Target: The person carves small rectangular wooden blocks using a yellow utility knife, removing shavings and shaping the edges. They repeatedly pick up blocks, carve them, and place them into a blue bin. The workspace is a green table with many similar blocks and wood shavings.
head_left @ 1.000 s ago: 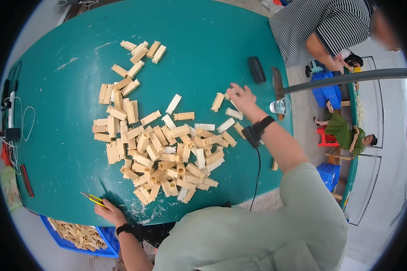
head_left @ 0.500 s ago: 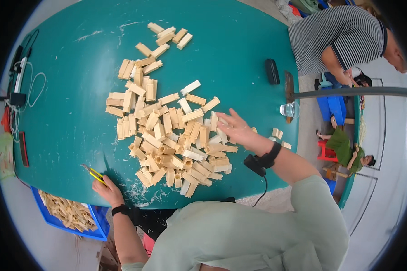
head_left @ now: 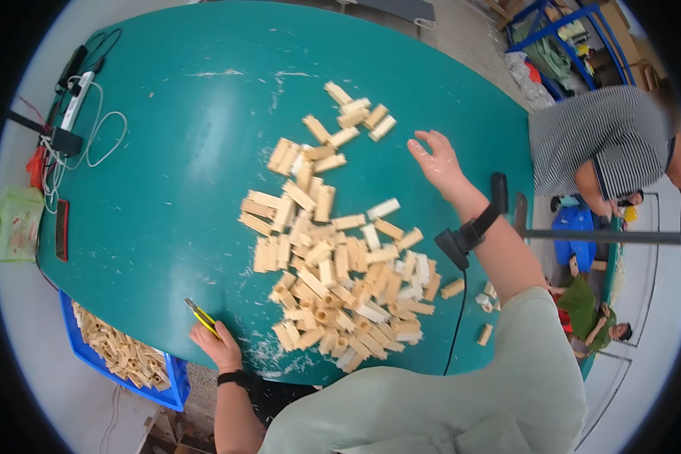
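My left hand (head_left: 218, 346) is closed around a slim yellow-and-black utility knife (head_left: 201, 318) at the table's near left edge, its metal tip pointing away from me. Over the far right part of the green table, my right hand (head_left: 440, 165) is open with its fingers apart and nothing in it. It is nearest to a small group of cream hollow plastic blocks (head_left: 363, 113). A large heap of similar blocks (head_left: 333, 284), cream with a few white ones, lies loosely piled between my hands.
White shavings (head_left: 268, 354) are scattered by the near edge. A blue crate (head_left: 175, 382) full of cream pieces stands below the table's left side. A power strip (head_left: 77, 102) with cables lies far left. A cable hangs from my right wrist device (head_left: 461, 240). Another person (head_left: 598, 140) bends at the right.
My right hand has left the right side of the heap and moved to the far side, by the small far group. The view has shifted. My left hand still holds the utility knife.
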`<state>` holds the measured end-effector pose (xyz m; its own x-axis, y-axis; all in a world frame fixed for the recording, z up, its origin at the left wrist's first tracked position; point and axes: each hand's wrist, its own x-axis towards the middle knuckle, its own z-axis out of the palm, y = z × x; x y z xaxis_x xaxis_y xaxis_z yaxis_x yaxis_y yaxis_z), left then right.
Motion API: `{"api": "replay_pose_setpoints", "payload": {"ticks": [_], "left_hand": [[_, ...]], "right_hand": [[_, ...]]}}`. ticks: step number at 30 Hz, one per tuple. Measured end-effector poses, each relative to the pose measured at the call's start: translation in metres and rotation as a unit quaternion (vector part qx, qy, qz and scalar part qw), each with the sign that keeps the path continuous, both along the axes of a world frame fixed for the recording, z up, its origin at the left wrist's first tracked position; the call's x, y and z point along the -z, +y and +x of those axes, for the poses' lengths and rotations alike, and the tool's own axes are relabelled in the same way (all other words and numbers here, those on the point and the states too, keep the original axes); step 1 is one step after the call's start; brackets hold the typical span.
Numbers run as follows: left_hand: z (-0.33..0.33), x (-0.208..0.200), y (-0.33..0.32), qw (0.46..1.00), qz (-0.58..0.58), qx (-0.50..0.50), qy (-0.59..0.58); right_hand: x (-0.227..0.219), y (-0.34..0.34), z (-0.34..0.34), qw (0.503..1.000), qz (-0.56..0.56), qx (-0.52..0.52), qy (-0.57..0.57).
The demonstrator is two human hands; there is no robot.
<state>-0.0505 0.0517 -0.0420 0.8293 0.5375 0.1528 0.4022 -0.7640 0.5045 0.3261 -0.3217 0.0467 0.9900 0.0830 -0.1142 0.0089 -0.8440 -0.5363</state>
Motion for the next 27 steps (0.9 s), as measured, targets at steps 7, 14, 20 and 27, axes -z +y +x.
{"api": "replay_pose_setpoints", "payload": {"ticks": [7,14,20,27], "left_hand": [[0.004,-0.01,-0.002,1.0,-0.012,0.017,0.01],[-0.008,-0.003,-0.004,0.999,-0.02,0.016,0.039],[-0.011,-0.002,0.0,0.997,-0.014,0.012,0.071],[0.003,-0.009,0.0,1.0,-0.008,0.007,0.02]], "right_hand": [[0.055,0.103,0.05,0.995,-0.089,0.037,-0.017],[0.061,0.153,0.089,0.971,-0.237,0.019,0.025],[0.075,0.202,0.024,0.964,-0.108,-0.223,-0.097],[0.045,0.222,-0.086,0.885,-0.074,-0.457,0.054]]}}
